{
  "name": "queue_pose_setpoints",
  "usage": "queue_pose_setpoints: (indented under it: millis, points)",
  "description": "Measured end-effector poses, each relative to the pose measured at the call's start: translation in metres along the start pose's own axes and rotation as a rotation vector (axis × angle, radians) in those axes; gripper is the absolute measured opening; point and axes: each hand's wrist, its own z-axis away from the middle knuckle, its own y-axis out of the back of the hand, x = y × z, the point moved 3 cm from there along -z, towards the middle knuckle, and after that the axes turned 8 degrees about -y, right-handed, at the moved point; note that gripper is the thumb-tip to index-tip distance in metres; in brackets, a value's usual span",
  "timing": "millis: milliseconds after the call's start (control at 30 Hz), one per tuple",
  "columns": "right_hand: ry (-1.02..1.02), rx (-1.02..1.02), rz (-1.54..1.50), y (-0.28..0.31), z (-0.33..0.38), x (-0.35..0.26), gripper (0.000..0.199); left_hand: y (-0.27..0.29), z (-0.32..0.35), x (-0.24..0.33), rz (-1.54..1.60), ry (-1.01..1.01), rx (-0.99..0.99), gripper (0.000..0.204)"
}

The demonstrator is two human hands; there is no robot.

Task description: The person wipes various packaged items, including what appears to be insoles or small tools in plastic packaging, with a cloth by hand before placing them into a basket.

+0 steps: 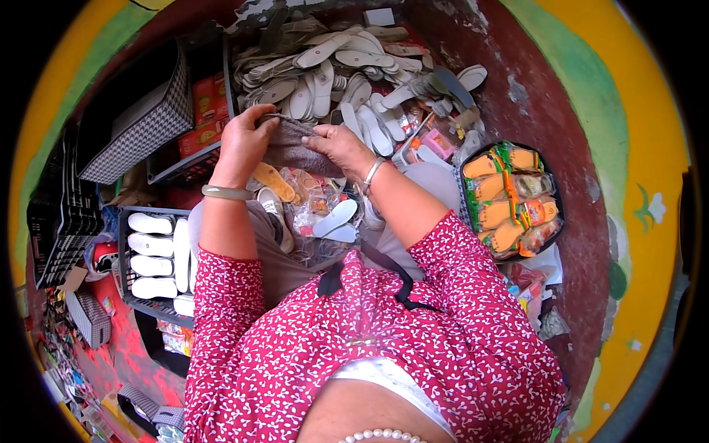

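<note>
a heap of pale insoles [347, 74], orange packets [509, 196], perhaps snacks.

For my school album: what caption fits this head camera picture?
Both hands, left hand and right hand, hold a grey fabric piece above heaped white insoles.

Both hands' fingers [260, 118] gripping grey felt piece [294, 145], insole pile [347, 70] beyond

Orange-green packs in black tray [509, 196] right of grip; red-orange boxes [207, 111] left; clear bags [317, 203] just below.
</note>
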Motion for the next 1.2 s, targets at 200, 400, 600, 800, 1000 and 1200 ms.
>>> queue_pose_setpoints:
  millis: [200,400,600,800,1000,1200]
  points:
    - [0.185,0.120,-0.069,0.014,0.015,-0.011,0.014,-0.003,-0.002,0.015,-0.339,-0.079,-0.026,0.031]
    - [0.240,0.041,-0.393,0.015,0.030,-0.042,0.016,-0.021,-0.007,-0.001,-0.203,-0.107,-0.062,0.049]
    - [0.208,-0.280,-0.639,-0.024,0.033,-0.038,0.034,-0.076,0.012,0.011,1.249,0.337,-0.147,0.044]
    - [0.179,-0.353,-0.655,-0.036,0.022,-0.042,0.037,-0.062,0.010,0.016,1.245,0.325,0.123,0.035]
    - [0.266,-0.159,-0.172,-0.041,0.012,-0.023,0.033,-0.052,-0.004,-0.009,1.323,0.332,0.361,0.028]
    - [0.293,0.129,0.198,-0.029,0.026,-0.034,0.019,-0.026,-0.006,-0.033,1.120,0.372,0.541,0.044]
